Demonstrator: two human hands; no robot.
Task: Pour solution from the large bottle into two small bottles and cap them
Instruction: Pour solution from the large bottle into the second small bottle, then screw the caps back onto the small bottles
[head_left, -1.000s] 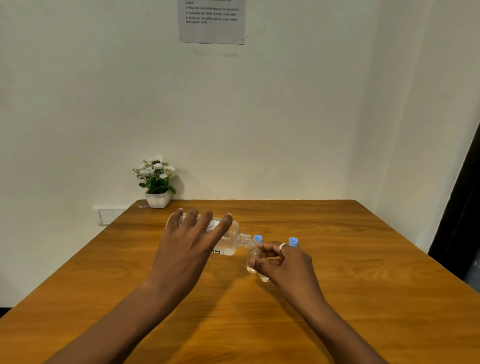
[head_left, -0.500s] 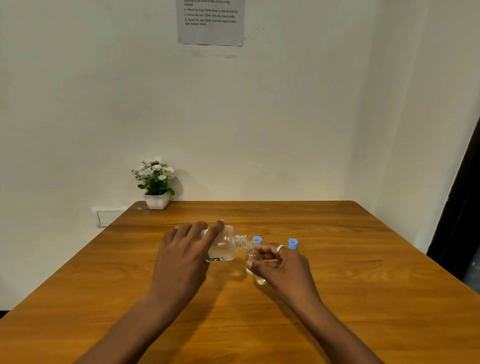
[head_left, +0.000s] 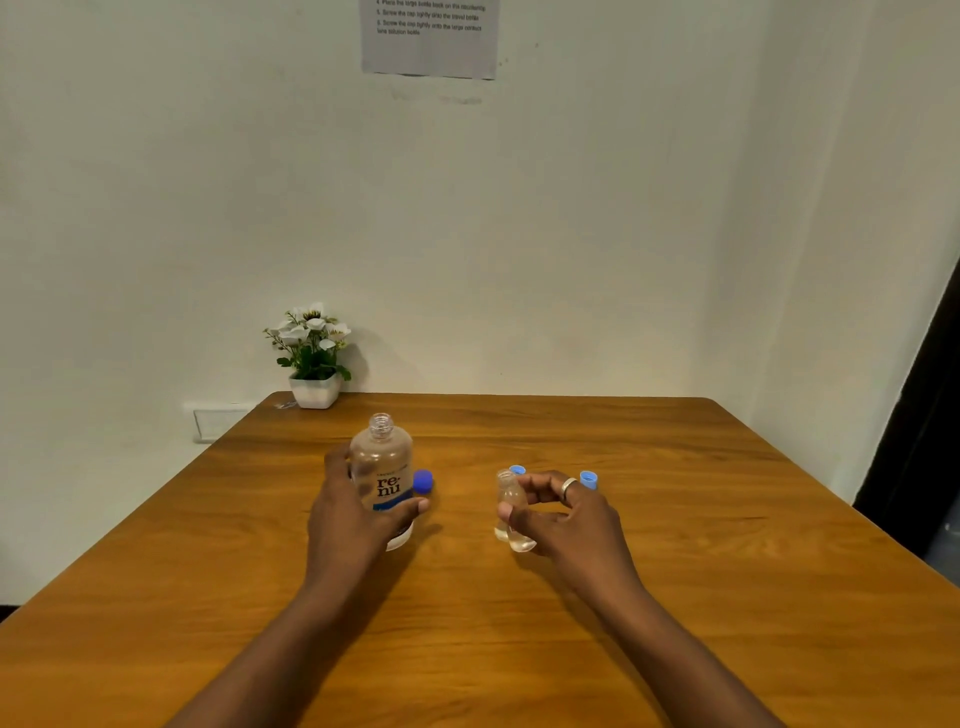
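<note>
A small white pot of white flowers (head_left: 313, 358) stands at the far left corner of the wooden surface (head_left: 701, 597), against the wall, with a white wall outlet (head_left: 215, 422) just beyond the surface's edge to the left of it. Nearer than the flower pot and to its right, the left hand (head_left: 353, 514) wraps the large bottle (head_left: 383, 475), which stands upright on the surface with its threaded mouth open. The fingers (head_left: 336, 465) curl round the bottle's left side and the thumb presses across the lower front of the label, which reads "renu". Clear liquid shows through the bottle wall. A dark blue cap (head_left: 423, 481) lies on the surface just to the right of the large bottle, partly behind it.

Well to the right of the large bottle, the right hand (head_left: 566, 519) pinches a small bottle (head_left: 511, 512) between thumb and fingers; the bottle is uncapped, tilts slightly and holds clear liquid. Whether its base touches the surface cannot be told. A ring (head_left: 568, 487) sits on one finger of that hand. A light blue cap (head_left: 517, 470) shows just behind the small bottle's mouth, and a second light blue cap (head_left: 588, 480) shows beyond the knuckles, further right from the large bottle. What these caps sit on is hidden by the hand.

High on the wall above the large bottle hangs a printed sheet (head_left: 430, 39) of instructions.
</note>
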